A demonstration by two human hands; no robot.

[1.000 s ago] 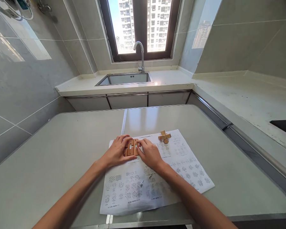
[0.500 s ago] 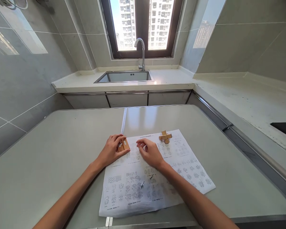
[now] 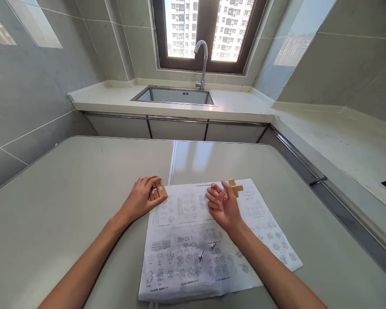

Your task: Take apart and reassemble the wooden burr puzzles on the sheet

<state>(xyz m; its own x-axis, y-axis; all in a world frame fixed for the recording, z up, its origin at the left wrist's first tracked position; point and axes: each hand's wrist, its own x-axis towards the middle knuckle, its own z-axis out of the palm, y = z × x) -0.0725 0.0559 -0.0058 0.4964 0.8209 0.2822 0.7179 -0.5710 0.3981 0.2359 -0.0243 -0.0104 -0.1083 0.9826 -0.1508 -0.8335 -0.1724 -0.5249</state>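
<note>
Two hands, one wooden cross

A: What sort of place am I in?
B: You're in a kitchen, by the look of it: an inset sink sits at your twelve o'clock, with a curved faucet behind it.
A: What else shows it?
B: Your pale counter bends round from eleven to three o'clock above grey cabinets, and you have tiled walls at ten and two. Through the window at twelve, you see high-rise blocks.
</note>
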